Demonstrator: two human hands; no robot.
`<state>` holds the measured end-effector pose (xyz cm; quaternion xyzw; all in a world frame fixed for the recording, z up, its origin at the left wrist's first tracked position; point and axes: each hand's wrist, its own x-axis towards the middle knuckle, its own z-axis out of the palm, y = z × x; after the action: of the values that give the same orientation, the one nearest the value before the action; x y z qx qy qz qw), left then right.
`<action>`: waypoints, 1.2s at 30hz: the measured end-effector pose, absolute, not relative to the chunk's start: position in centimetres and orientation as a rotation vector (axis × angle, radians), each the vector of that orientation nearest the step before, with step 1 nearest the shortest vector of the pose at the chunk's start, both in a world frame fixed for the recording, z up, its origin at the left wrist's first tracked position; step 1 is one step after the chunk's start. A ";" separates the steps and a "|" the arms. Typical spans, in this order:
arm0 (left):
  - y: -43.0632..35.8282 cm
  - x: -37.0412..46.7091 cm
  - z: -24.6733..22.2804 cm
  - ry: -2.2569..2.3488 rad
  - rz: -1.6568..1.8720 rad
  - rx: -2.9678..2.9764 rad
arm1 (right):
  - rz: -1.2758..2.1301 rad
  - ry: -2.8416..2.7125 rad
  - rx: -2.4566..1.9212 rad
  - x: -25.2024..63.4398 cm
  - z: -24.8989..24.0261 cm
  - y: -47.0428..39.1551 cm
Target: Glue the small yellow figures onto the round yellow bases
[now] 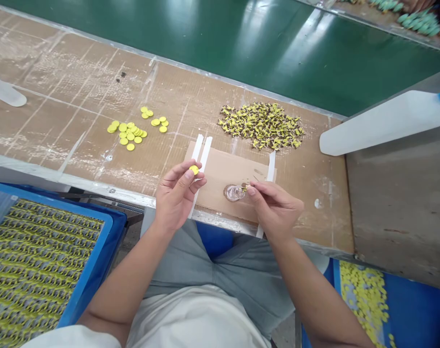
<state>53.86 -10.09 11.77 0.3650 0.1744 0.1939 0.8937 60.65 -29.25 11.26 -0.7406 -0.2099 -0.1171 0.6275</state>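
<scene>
My left hand pinches a small round yellow disc between thumb and fingers, above the left edge of a taped cardboard sheet. My right hand is closed in a pinch on a tiny yellow-and-brown piece. That piece is at the right side of a small clear round dish on the cardboard; whether it touches the dish I cannot tell. Several loose yellow discs lie on the bench to the left. Beyond the cardboard is a pile of small yellow-and-brown pieces.
A white bottle leans at the right beside a grey panel. At lower left, a blue tray holds rows of yellow-and-dark pieces. Lower right, more yellow discs lie in a blue container. A green surface runs behind the bench.
</scene>
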 end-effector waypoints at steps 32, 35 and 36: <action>-10.0 53.8 11.7 0.366 0.378 0.729 | -0.281 -0.733 -2.005 60.4 14.1 -29.4; -9.9 53.8 11.7 0.363 0.378 0.727 | -0.274 -0.715 -1.997 60.4 14.1 -29.4; -9.9 53.8 11.7 0.356 0.376 0.722 | -0.267 -0.692 -1.996 60.4 14.1 -29.4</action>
<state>53.76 -9.90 11.69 0.3492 0.1722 0.1820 0.9030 60.40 -29.40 14.08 -0.8200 -0.2844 -0.1096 0.4845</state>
